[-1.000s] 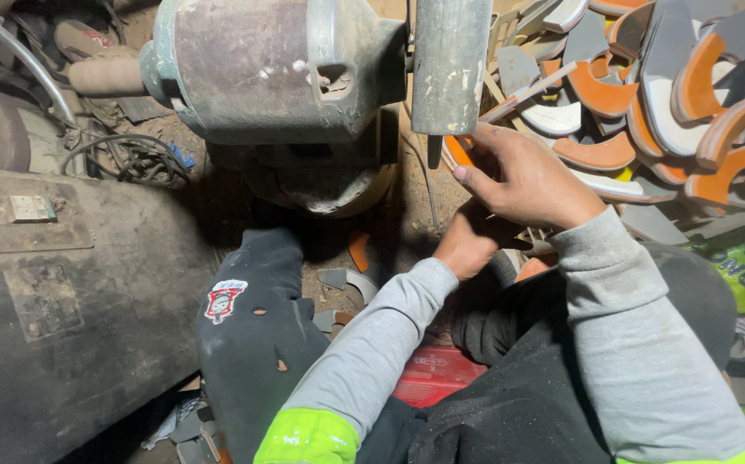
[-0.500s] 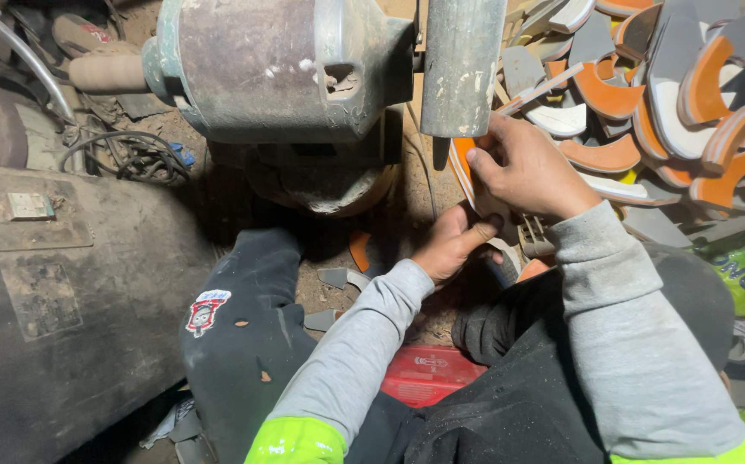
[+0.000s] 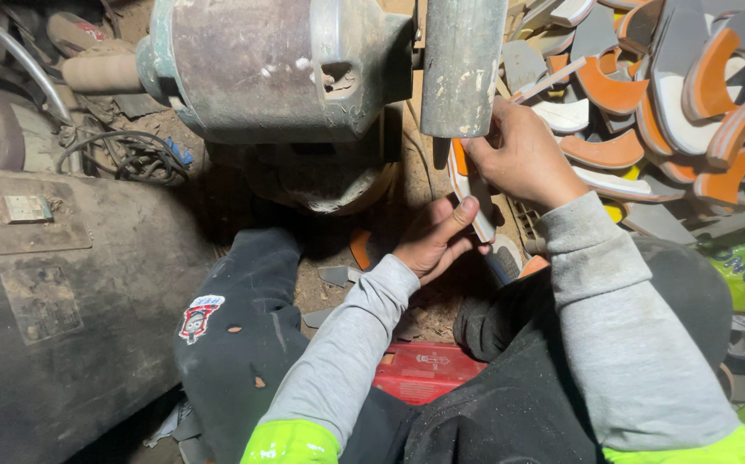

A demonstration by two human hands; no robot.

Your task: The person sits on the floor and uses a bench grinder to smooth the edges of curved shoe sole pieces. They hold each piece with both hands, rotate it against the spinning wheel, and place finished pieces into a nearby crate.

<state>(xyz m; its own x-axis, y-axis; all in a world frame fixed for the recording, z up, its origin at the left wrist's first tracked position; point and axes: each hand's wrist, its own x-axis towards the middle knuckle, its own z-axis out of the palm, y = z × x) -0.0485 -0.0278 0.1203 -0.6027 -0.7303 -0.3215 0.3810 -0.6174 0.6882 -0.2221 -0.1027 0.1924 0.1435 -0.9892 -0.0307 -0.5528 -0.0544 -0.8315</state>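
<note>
**Both hands on a sole piece at the grinding wheel**

The right hand [image 3: 523,159] is gripping the upper end of an orange-and-white sole piece [image 3: 467,185], fingers curled around it, just beneath the grinding wheel [image 3: 462,64]. The left hand [image 3: 432,241], half open, is bracing its lower end with thumb and fingers. Similar pieces [image 3: 647,112] are lying heaped to the right; the motor housing [image 3: 269,64] is sitting left.
</note>
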